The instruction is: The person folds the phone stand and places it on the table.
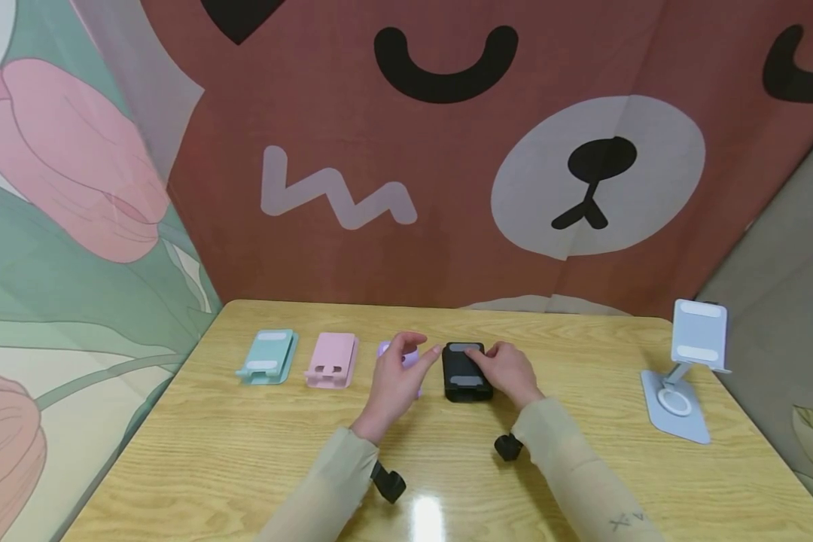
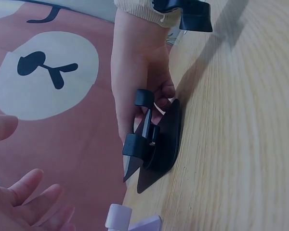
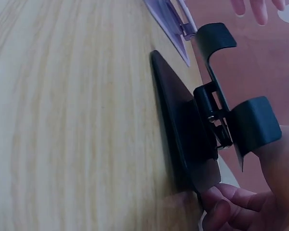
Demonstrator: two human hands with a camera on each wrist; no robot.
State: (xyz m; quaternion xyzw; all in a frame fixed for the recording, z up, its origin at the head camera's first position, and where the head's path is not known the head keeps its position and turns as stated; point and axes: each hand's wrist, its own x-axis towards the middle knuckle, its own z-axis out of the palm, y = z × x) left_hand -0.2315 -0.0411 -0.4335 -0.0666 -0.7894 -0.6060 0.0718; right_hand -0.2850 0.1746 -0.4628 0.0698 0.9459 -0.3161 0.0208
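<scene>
A black folding phone stand (image 1: 464, 369) lies partly folded on the wooden table in the head view. Its two front lips and hinge (image 3: 211, 103) show side-on in the right wrist view. My right hand (image 1: 511, 373) grips the stand at its right edge, with the thumb on the upper plate and curled fingers (image 3: 236, 197) at the base's edge. My left hand (image 1: 394, 388) hovers to the left of the black stand, fingers spread and loosely bent, holding nothing. Behind that hand a purple phone stand (image 1: 385, 348) is mostly hidden.
Further left on the table (image 1: 244, 459) lie a pink folded stand (image 1: 332, 357) and a teal folded stand (image 1: 269, 352). At the far right a light-blue stand (image 1: 699, 331) stands unfolded. A printed cloth (image 1: 447, 248) hangs behind the table's back edge.
</scene>
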